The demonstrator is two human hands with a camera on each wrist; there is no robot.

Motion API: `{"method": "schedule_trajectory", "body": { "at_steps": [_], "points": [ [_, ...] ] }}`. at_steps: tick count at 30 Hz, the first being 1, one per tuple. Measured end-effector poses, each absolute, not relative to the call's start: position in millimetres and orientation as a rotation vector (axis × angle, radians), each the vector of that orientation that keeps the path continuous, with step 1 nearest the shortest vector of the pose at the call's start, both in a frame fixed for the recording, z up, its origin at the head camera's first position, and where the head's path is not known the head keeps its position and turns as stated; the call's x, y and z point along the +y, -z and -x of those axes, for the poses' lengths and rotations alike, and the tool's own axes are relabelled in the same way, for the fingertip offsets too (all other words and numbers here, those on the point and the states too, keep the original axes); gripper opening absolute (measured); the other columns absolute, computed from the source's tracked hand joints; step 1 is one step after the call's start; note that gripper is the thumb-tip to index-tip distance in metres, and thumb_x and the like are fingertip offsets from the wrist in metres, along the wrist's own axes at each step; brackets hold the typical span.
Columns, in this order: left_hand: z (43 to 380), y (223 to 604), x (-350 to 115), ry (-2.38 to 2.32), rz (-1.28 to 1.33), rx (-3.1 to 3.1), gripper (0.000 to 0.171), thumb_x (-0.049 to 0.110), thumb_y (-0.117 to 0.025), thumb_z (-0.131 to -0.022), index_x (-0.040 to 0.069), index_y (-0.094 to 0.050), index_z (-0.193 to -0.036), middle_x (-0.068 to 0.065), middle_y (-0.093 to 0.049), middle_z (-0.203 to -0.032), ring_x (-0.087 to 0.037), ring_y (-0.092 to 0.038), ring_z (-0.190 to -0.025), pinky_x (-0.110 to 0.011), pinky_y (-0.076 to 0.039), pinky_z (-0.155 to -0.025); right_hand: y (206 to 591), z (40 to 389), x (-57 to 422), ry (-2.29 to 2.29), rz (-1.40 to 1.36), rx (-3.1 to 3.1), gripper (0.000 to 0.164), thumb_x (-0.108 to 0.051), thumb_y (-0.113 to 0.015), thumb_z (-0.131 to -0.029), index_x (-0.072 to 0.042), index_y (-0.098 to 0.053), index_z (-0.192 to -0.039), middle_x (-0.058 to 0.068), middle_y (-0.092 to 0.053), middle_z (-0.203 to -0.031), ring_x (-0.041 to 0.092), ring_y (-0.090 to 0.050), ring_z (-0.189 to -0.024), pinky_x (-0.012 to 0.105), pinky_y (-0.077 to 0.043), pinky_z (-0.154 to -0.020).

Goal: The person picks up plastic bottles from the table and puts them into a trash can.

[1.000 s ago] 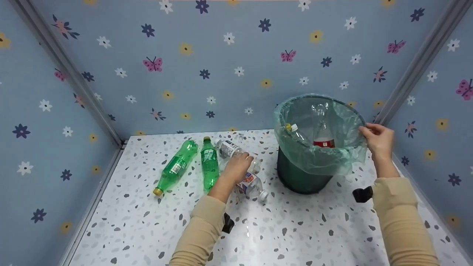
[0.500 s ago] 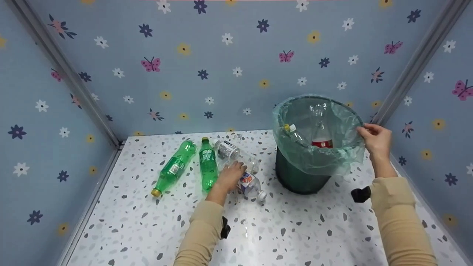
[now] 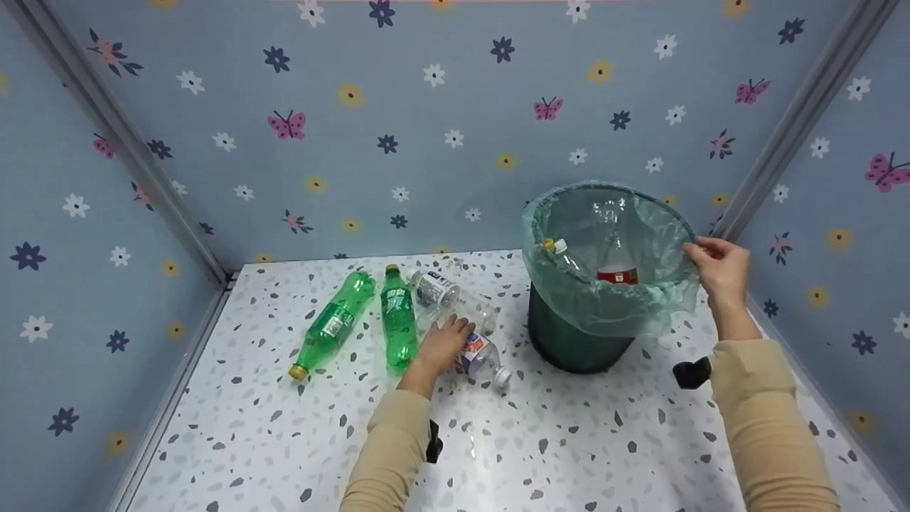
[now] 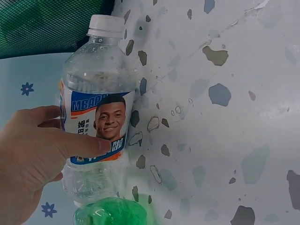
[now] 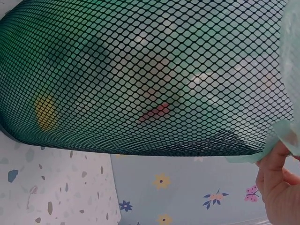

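Observation:
My left hand (image 3: 445, 343) grips a clear plastic bottle (image 3: 485, 361) with a white cap, which lies on the speckled tabletop. In the left wrist view the thumb crosses the bottle's blue, white and orange label (image 4: 97, 126) and the fingers go behind it. Just beyond lies another clear bottle (image 3: 435, 286) with a black-and-white label. At the right, my right hand (image 3: 722, 274) pinches the green plastic bag (image 3: 604, 313) at the rim of a mesh trash bin (image 3: 572, 341). Inside the bin stand a clear bottle with a red label (image 3: 617, 276) and bottles with yellow and white caps.
Two green bottles lie left of my left hand: one with a yellow cap (image 3: 334, 320) and one with a brownish cap (image 3: 399, 313). A flower-patterned wall (image 3: 426, 142) rises behind the table (image 3: 554, 448), with side panels left and right.
My left hand has moved from the farther clear bottle back towards me, onto the white-capped one with the orange and blue label. My right hand keeps its hold at the bin's rim.

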State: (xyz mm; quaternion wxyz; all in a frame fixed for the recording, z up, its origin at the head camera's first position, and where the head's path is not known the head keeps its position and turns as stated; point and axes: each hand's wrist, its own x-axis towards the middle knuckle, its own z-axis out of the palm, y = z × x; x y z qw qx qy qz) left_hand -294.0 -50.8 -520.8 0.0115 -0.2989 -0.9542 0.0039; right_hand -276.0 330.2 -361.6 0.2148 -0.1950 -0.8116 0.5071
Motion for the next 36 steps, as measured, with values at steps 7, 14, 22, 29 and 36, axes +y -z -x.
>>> {"method": "schedule_trajectory", "body": {
  "at_steps": [7, 14, 22, 29, 36],
  "points": [
    [294.3, 521.2, -50.3, 0.048, 0.93, -2.944, 0.04, -0.005, -0.053, -0.081, 0.007, -0.053, -0.119, -0.013, -0.047, -0.122, -0.029, -0.041, -0.117, -0.05, -0.038, -0.089, 362.8, 276.9, 329.0, -1.419, 0.566, -2.266, 0.04, -0.021, -0.058, -0.084, 0.003, -0.056, -0.116, -0.01, -0.048, -0.076, 0.002, -0.045, -0.066, 0.015, -0.039, -0.058],
    [293.8, 521.9, -49.2, 0.061, 0.987, -2.896, 0.039, -0.005, -0.058, -0.078, 0.007, -0.055, -0.115, -0.012, -0.048, -0.118, -0.026, -0.045, -0.111, -0.042, -0.043, -0.085, 363.5, 276.6, 329.0, -1.415, 0.581, -2.258, 0.039, -0.021, -0.058, -0.084, 0.003, -0.056, -0.116, -0.009, -0.048, -0.078, 0.002, -0.045, -0.067, 0.016, -0.039, -0.06],
    [286.1, 517.7, -47.4, 0.091, 1.06, -2.862, 0.049, -0.003, -0.066, -0.073, 0.004, -0.05, -0.119, -0.013, -0.05, -0.119, -0.028, -0.045, -0.113, -0.038, -0.041, -0.089, 363.0, 275.3, 330.1, -1.414, 0.583, -2.261, 0.039, -0.02, -0.058, -0.084, 0.003, -0.056, -0.116, -0.009, -0.048, -0.078, 0.002, -0.045, -0.068, 0.015, -0.039, -0.06],
    [280.1, 505.2, -49.4, 0.197, 1.076, -2.815, 0.071, 0.003, -0.079, -0.059, 0.002, -0.047, -0.122, -0.013, -0.048, -0.12, -0.026, -0.045, -0.111, -0.035, -0.038, -0.093, 362.3, 275.6, 329.9, -1.416, 0.574, -2.252, 0.038, -0.02, -0.059, -0.084, 0.003, -0.057, -0.114, -0.009, -0.049, -0.076, 0.002, -0.045, -0.067, 0.015, -0.039, -0.058],
    [271.5, 487.4, -56.2, 0.288, 1.015, -2.722, 0.063, -0.002, -0.075, -0.063, 0.005, -0.049, -0.121, -0.012, -0.048, -0.121, -0.027, -0.045, -0.113, -0.035, -0.037, -0.093, 362.0, 275.3, 330.1, -1.401, 0.572, -2.257, 0.038, -0.02, -0.059, -0.084, 0.003, -0.057, -0.115, -0.01, -0.048, -0.074, 0.002, -0.044, -0.065, 0.015, -0.038, -0.058]
  ]
}}
